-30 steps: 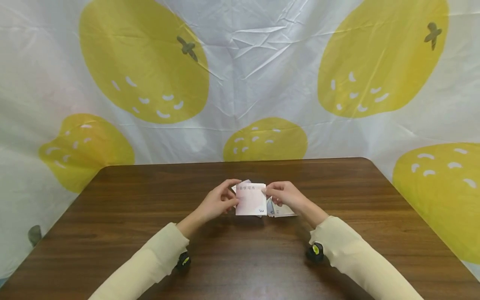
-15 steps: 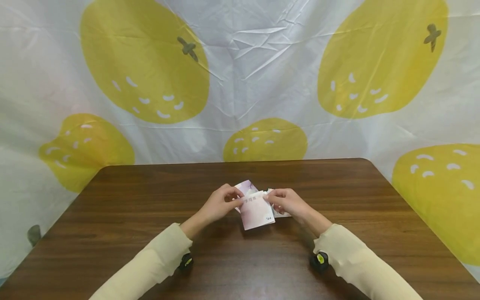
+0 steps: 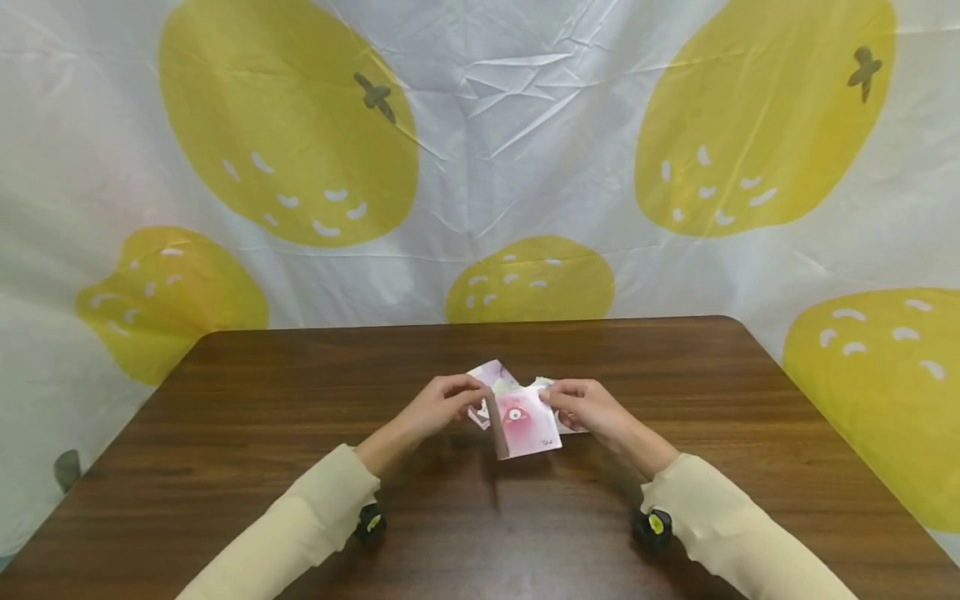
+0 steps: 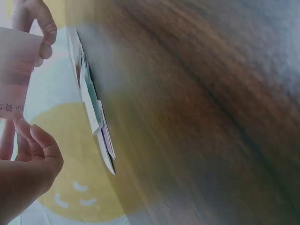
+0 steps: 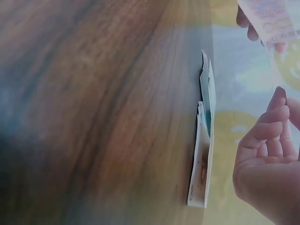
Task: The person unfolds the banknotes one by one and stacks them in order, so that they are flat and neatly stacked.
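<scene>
A folded pink paper note (image 3: 529, 432), with an eye-like print and small dark marks, is held above the table between both hands. My left hand (image 3: 441, 407) pinches its left part, where a darker flap stands turned up. The right hand (image 3: 596, 410) pinches the upper right corner between thumb and fingertips. In the left wrist view, the note (image 4: 16, 70) spans from the left hand (image 4: 37, 161) up to the other hand. The right wrist view shows the right hand (image 5: 265, 150) below the note (image 5: 276, 21), its lower fingers curled.
Behind the held note, more printed paper notes lie on the table, a purple one (image 3: 491, 373) at the left and a whitish one (image 3: 576, 425) partly behind the right hand. The brown wooden table (image 3: 300, 400) meets a white curtain (image 3: 345, 292) with yellow fruit prints.
The note was brought lower and nearer, then its fold began to part, showing the pink eye-like print. The right hand has shifted slightly right.
</scene>
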Available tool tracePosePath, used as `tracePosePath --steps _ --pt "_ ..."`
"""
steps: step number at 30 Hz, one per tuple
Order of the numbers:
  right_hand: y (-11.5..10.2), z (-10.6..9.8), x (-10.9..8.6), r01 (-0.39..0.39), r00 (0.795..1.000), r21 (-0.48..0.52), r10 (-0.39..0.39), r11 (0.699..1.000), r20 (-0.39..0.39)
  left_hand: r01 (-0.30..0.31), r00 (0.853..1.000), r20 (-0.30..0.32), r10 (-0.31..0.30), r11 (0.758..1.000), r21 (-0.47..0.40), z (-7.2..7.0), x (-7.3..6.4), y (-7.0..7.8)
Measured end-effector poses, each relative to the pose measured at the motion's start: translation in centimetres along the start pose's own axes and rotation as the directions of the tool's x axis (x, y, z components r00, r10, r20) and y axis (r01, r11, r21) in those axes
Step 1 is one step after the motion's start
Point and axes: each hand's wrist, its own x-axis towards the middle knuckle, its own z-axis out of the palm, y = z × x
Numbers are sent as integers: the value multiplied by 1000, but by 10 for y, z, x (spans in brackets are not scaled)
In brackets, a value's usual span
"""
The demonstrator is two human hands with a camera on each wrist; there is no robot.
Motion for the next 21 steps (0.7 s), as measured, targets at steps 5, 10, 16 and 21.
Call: tracePosePath --steps 5,10,16,21 --pt "1 -8 -5 -1 1000 -21 1 1000 -23 82 996 39 -78 990 -118 1 1 2" --pt "2 -15 -9 0 999 -42 -2 999 -33 115 993 22 -113 986 -120 -1 -1 0" --pt "3 -23 -15 1 1000 -34 -2 999 -31 64 998 17 -63 995 -77 -3 -5 -4" --pt "2 -26 -20 -15 1000 -26 14 1000 -28 30 999 18 -29 998 -57 -5 -9 -6"
